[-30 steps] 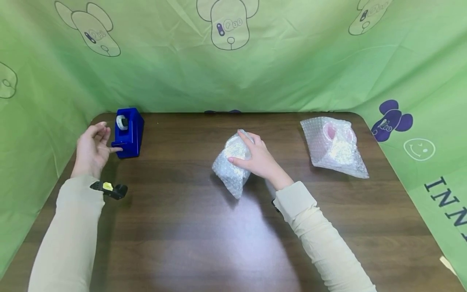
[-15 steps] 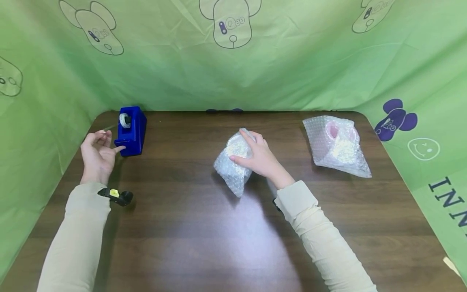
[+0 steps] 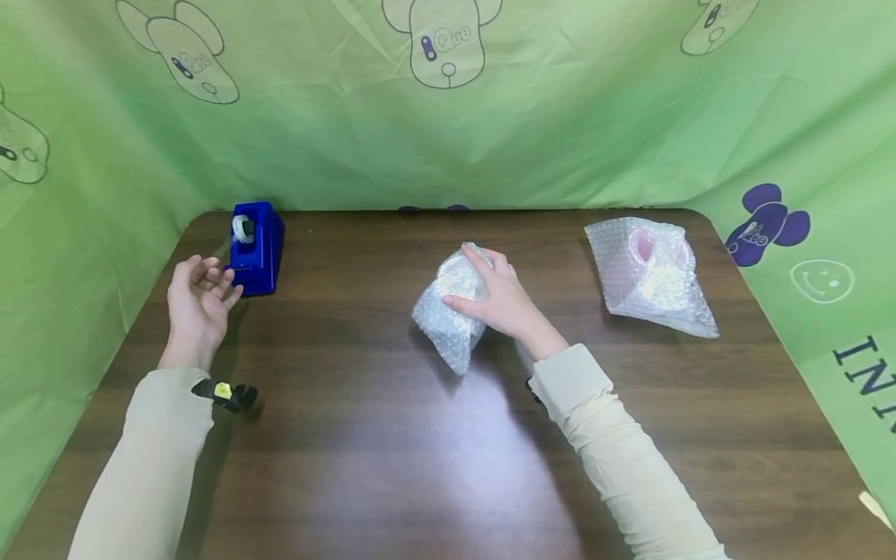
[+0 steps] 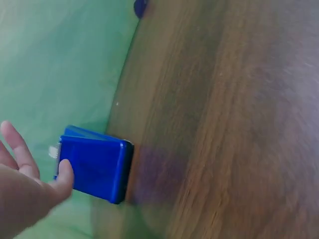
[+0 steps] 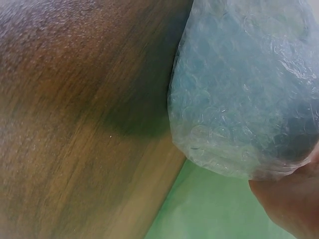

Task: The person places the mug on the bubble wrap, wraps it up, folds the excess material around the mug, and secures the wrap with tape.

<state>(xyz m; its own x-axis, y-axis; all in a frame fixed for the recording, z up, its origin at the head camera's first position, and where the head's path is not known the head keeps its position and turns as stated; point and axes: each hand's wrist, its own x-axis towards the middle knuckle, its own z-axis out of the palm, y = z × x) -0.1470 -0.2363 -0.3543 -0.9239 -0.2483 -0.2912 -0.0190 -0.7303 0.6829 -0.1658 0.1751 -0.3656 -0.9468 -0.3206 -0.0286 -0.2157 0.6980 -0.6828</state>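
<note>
A bubble-wrapped bundle stands near the middle of the table, tapering to a pointed corner toward the person. My right hand grips it from the right and above, thumb on the near side; what the wrap holds is hidden. In the right wrist view the bubble wrap fills the upper right. On the left, my left hand is beside a blue tape dispenser, its fingers loosely bent and spread. A roll of clear tape sits in the dispenser. In the left wrist view, the thumb overlaps the dispenser's cutter end.
A bubble-wrap pouch with a pink-rimmed thing inside lies at the back right of the wooden table. Green printed cloth hangs behind the table and along both sides. A small pale piece shows at the right edge.
My left hand has shifted slightly right and toward the person, and its fingers have loosened near the dispenser. My right hand keeps its grip on the bundle. The head view has shifted slightly.
</note>
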